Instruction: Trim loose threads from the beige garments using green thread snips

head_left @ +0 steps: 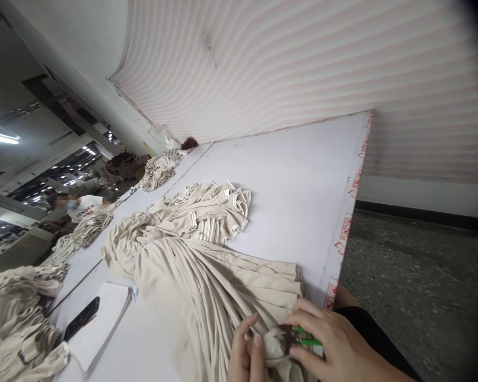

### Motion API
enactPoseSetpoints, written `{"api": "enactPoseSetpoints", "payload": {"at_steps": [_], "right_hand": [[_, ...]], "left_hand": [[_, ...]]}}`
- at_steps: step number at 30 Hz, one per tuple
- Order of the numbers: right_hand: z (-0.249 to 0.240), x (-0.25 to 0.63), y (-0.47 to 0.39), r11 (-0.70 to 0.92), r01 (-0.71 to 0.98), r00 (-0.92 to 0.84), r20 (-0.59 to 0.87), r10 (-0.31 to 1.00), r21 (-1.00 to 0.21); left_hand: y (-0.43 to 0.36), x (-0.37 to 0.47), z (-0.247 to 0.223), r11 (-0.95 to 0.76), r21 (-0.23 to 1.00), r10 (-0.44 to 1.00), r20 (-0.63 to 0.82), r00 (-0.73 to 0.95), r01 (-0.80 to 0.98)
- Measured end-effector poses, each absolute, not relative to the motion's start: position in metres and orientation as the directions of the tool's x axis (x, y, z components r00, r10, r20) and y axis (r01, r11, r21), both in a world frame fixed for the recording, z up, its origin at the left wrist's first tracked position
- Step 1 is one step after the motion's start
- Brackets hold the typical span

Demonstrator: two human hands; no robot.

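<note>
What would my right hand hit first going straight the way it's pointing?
Probably the pale bunched material beside your left hand, with the green-handled tool in your right hand leading; depth is unclear.

White table [298, 175], beige fabric heaps [199, 276], paper [107, 310]

Left hand [245, 354]: cut off by the bottom edge; its grip cannot be told.
Right hand [322, 331]: forearm runs out of view.
Green-handled tool [309, 341]: partly hidden by fingers, its far end blurred.
Beige cloth [191, 286]: cut off below.
Leftmost pile [8, 302]: cropped at left.
Shirt lettering [85, 211]: partly unreadable.
</note>
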State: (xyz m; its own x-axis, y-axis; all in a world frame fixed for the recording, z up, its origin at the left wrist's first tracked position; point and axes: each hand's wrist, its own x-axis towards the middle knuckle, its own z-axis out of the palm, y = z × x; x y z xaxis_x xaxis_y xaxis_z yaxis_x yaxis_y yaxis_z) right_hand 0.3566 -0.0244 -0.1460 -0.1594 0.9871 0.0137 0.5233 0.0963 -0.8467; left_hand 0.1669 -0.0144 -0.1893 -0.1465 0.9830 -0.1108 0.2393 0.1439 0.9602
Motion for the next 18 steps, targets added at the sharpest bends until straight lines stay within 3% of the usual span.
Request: {"api": "enactPoseSetpoints", "payload": {"at_steps": [3,11,15,18], "right_hand": [[-0.138,0.357,-0.026,0.102,0.557,-0.210,-0.022,0.977,-0.824],[-0.130,0.352,-0.024,0.162,0.571,-0.293,-0.015,0.956,-0.805],[-0.130,0.350,-0.022,0.157,0.559,-0.285,-0.011,0.958,-0.814],[-0.136,0.355,-0.022,0.122,0.485,-0.215,0.016,0.976,-0.866]], "left_hand": [[-0.012,0.164,-0.187,0.230,0.959,0.972,-0.217,-0.094,0.165],[-0.009,0.165,-0.177,0.247,0.957,0.968,-0.251,0.007,0.154],[-0.008,0.168,-0.172,0.257,0.946,0.965,-0.264,0.009,0.199],[-0.012,0.171,-0.162,0.241,0.917,0.970,-0.223,-0.092,0.318]]}}
